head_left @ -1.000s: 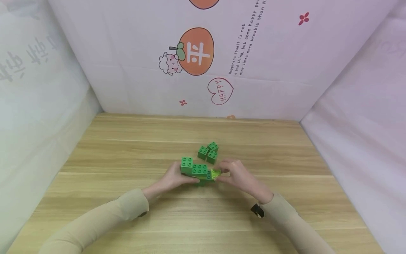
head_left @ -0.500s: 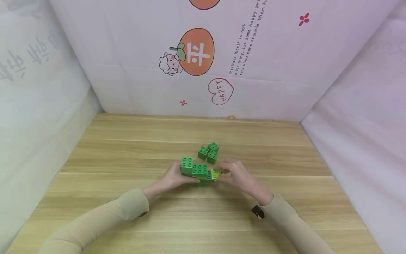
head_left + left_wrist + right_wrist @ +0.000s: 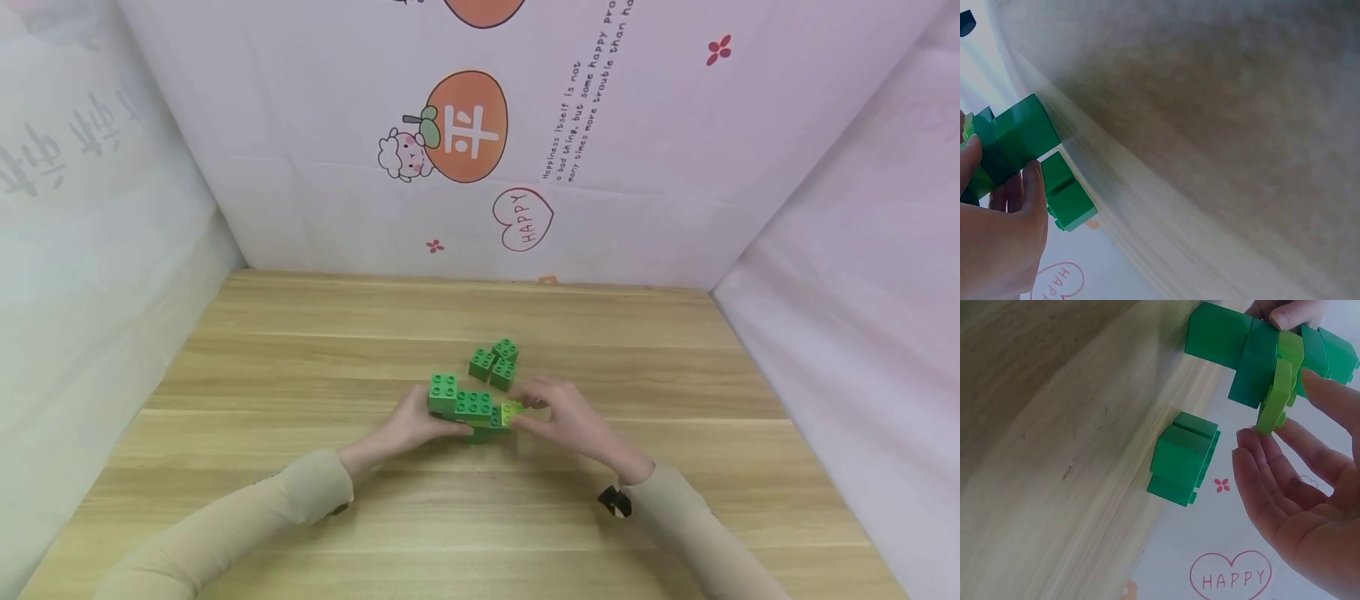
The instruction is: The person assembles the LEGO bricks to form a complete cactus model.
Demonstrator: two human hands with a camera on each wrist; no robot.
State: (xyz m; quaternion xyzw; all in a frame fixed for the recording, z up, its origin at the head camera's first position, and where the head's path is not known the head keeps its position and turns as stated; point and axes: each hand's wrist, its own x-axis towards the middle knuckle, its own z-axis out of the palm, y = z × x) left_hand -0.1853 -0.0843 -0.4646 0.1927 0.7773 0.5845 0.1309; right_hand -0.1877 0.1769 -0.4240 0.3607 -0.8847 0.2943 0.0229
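A stepped stack of toy building bricks [image 3: 473, 403], dark green with lime pieces between, stands on the wooden table in the head view. My left hand [image 3: 411, 423] grips its left side, the thumb along the near face and the other fingers behind. In the left wrist view the left hand [image 3: 1004, 244] holds the green stack [image 3: 1022, 131] between thumb and fingers. My right hand [image 3: 573, 421] pinches a small lime-green brick [image 3: 512, 411] at the stack's right end. From the right wrist, this lime brick [image 3: 1277, 394] sits against the stack, between the right thumb and fingertips.
Three loose green bricks [image 3: 503, 372] sit close together behind the stack on the wooden table [image 3: 337, 333]. White printed cloth [image 3: 622, 217] rises at the table's back edge, with more white cloth at both sides. A black item [image 3: 616, 502] shows by the right cuff.
Both hands keep their hold on the bricks, with hardly any movement. The whole head view has shifted down slightly.
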